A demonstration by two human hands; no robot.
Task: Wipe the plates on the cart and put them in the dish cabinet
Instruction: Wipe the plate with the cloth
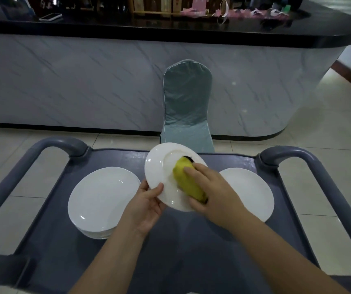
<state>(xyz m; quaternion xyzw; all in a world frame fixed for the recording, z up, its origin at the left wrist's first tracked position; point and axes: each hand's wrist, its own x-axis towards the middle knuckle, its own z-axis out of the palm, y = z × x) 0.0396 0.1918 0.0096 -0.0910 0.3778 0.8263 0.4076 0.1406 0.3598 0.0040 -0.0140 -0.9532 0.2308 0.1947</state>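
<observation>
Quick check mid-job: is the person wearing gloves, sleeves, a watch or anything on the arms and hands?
No gloves: the left hand and right hand are bare, with no ring showing. The left forearm and right forearm are bare as well, with no sleeve, watch or band down to the bottom edge of the view.

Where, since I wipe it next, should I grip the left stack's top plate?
Probably its right rim, thumb on top, coming from the right near the left hand: the top plate lies flat, nested on its stack, so only the edge is grippable.
</observation>
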